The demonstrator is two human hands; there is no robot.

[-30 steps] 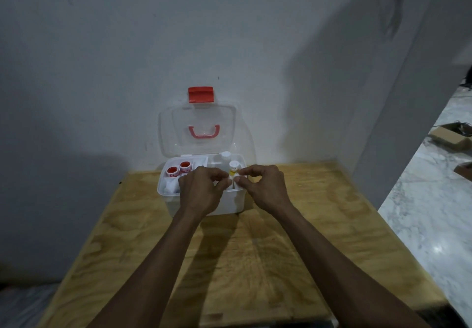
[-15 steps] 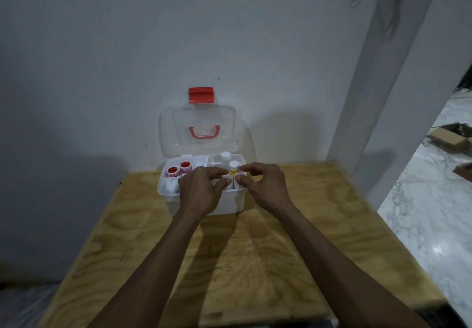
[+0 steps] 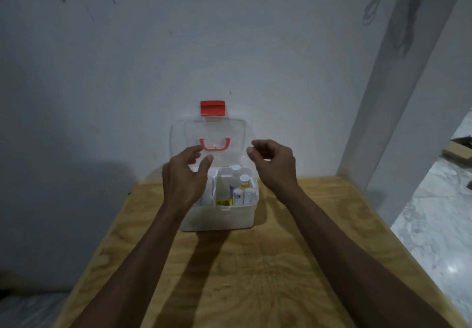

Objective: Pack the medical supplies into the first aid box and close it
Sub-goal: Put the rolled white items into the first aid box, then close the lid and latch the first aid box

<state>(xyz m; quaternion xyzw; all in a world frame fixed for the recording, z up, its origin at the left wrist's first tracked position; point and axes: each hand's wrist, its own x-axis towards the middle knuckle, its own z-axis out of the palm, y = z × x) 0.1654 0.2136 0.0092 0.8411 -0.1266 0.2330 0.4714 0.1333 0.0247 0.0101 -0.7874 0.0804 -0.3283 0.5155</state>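
Here the left hand (image 3: 184, 177) hung loosely spread, holding nothing, before the upright clear lid (image 3: 209, 138); the first aid box (image 3: 222, 215) sat on the bench (image 3: 255, 276) — lid behind both hands; right hand (image 3: 274, 164) loosely curled, holding nothing, beside its right edge.

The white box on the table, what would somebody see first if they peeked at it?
Probably the bright red latch at the top of the clear lid, which stands open against the wall. Below it, the white box sits at the far edge of the wooden table with little bottles standing in its right side. The left hand and right hand hover over it, holding nothing.
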